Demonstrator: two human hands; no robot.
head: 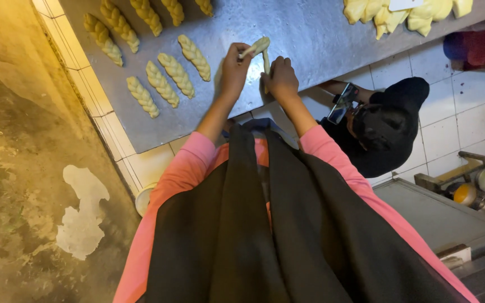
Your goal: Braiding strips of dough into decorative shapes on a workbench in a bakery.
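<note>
Pale looped dough rope point(260, 47) is held over the grey metal worktop point(310, 33), pinched at either side by the left hand point(234, 70) and right hand point(280, 77), both closed on it. Braided raw dough loaves point(166, 76) lie in rows just beside the left hand.

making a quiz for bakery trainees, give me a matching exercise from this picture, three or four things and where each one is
Things:
1. dough strand
2. braided loaves
3. pile of dough pieces
4. metal cups

Places:
A. far right end of the steel table
B. in rows on the table's left part
C. between the left hand and right hand
D. low at the right, off the table

Pairs: 1-C, 2-B, 3-A, 4-D
</note>
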